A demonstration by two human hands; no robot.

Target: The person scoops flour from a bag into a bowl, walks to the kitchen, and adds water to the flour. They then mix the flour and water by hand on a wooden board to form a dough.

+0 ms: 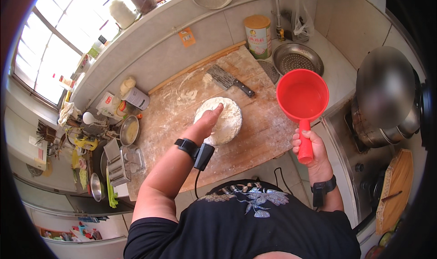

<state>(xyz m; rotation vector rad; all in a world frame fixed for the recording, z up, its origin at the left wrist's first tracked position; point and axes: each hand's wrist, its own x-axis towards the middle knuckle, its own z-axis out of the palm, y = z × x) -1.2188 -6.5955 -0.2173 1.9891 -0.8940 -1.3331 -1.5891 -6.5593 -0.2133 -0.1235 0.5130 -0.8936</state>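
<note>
My left hand (211, 120) rests in a round bowl of white flour (229, 122). Its thumb stretches over the flour, while the other fingers are mostly hidden. The bowl stands on a floured wooden board (170, 149). A red plastic water dipper (302, 93) is held up at the board's right edge, my right hand (312, 143) wrapped around its handle. Whether there is water in the dipper is hard to tell. Beyond the bowl, a cleaver (230, 81) with a black handle lies flat on the board, with flour by its blade.
A rolling pin (198, 67) lies along the board's back edge. At the back right are a tall can (257, 37) and a perforated metal pan (298, 59). A pot (382, 129) sits on the stove at right. A small metal bowl (129, 131) stands at the left.
</note>
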